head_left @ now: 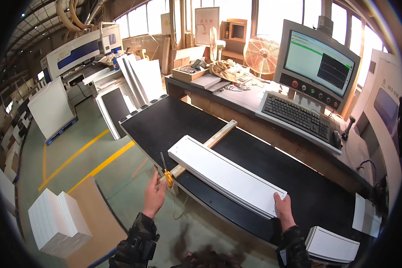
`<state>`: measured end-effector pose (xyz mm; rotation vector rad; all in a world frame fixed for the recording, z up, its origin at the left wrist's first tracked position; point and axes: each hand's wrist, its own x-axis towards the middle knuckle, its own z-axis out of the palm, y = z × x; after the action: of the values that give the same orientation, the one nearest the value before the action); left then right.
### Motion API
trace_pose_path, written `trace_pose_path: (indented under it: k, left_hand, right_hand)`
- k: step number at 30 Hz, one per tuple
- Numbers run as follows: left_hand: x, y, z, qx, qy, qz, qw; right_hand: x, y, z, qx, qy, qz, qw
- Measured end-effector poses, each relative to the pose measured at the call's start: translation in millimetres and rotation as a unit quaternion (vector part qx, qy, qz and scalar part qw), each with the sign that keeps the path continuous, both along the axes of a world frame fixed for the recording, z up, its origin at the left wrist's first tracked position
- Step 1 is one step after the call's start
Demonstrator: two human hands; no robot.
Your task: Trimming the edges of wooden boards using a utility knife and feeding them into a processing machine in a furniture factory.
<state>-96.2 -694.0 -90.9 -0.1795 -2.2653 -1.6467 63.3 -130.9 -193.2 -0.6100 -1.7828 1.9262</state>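
A stack of long white panels (228, 175) lies slantwise on the black tabletop (165, 114), raised by a wooden strip (220, 135) under its far-left part. My right hand (284, 210) grips the stack's near right end, thumb on top, fingers hidden below. Beyond the stack's left side, my left hand (154, 196) is raised at the table edge with its fingers extended. Next to its fingertips stands a yellow-handled tool (168, 177) with a thin metal shaft pointing up; the hand appears beside it rather than around it.
More white panels (332, 244) lie at the near right. Along the far side stand a monitor (317, 62), a keyboard (295, 117) and an orange fan (261, 56). A white panel stack (58, 223) sits on a brown board at lower left. Boards (138, 80) lean at far left.
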Motion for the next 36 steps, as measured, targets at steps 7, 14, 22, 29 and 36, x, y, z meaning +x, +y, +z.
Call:
trace_pose_path:
  k: [7, 14, 22, 29, 36]
  left_hand:
    - [-81.0, 25.9, 12.3, -0.084, -0.022, -0.013, 0.996]
    - [-107.8, 50.1, 2.4, -0.187, 0.255, -0.003, 0.949]
    - [-58.9, 150.4, 78.0, 0.156, -0.092, -0.241, 0.953]
    - [-112.3, 151.2, 86.0, 0.381, -0.169, -0.327, 0.848]
    - [-168.8, 66.1, -14.9, 0.004, -0.015, -0.406, 0.914]
  right_hand:
    - [-5.9, -18.5, 1.3, -0.020, -0.023, -0.008, 1.000]
    - [-8.7, -20.9, 8.9, 0.055, -0.079, -0.029, 0.995]
    - [-58.5, -115.7, 131.4, 0.313, -0.064, 0.013, 0.948]
    - [-137.3, -304.2, 149.7, 0.362, 0.121, 0.213, 0.899]
    - [-165.3, -384.5, 203.2, 0.328, -0.038, 0.210, 0.920]
